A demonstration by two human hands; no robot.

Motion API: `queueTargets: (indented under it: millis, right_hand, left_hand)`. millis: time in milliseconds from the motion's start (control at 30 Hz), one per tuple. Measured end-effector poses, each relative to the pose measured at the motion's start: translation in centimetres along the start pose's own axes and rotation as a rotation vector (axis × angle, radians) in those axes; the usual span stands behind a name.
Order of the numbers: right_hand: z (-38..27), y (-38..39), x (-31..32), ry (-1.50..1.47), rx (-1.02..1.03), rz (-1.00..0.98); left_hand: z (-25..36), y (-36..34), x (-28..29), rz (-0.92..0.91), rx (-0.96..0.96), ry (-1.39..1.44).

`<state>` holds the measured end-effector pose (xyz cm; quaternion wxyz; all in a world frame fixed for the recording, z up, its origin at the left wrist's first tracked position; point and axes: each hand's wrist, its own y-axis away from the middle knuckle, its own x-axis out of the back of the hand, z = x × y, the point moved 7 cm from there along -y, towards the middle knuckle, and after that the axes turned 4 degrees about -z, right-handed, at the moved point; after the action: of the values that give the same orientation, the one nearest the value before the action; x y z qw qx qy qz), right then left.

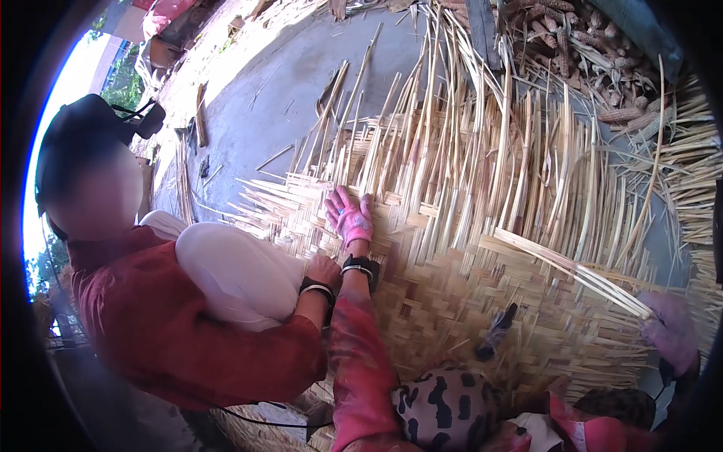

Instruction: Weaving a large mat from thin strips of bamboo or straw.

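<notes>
My left hand (348,215), in a pink glove, lies with its fingers apart on the half-woven cane mat (444,286), among long loose strips at its upper part. At the right, my right hand (670,328) grips the ends of several pale split cane strips (565,267), which extend leftward across the weave; its fingers are partly blurred. A dark object (495,331), too unclear to name, rests on the woven part between my hands.
A co-worker (188,316) in red crouches at the left, a hand (320,273) beside my left wrist. Corn cobs (565,45) are heaped at the top right. More cane (693,166) lies along the right edge, and loose sticks on the grey floor (248,105).
</notes>
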<state>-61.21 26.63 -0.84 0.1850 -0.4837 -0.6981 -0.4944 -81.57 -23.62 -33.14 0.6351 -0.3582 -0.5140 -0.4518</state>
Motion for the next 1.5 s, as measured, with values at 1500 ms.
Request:
queueTargets:
  millis: [1500]
  right_hand:
    - [5.6,-9.6,-13.2,0.363,0.371,-0.191]
  left_hand:
    - [3.9,4.6,3.0,-0.132,-0.306,0.034]
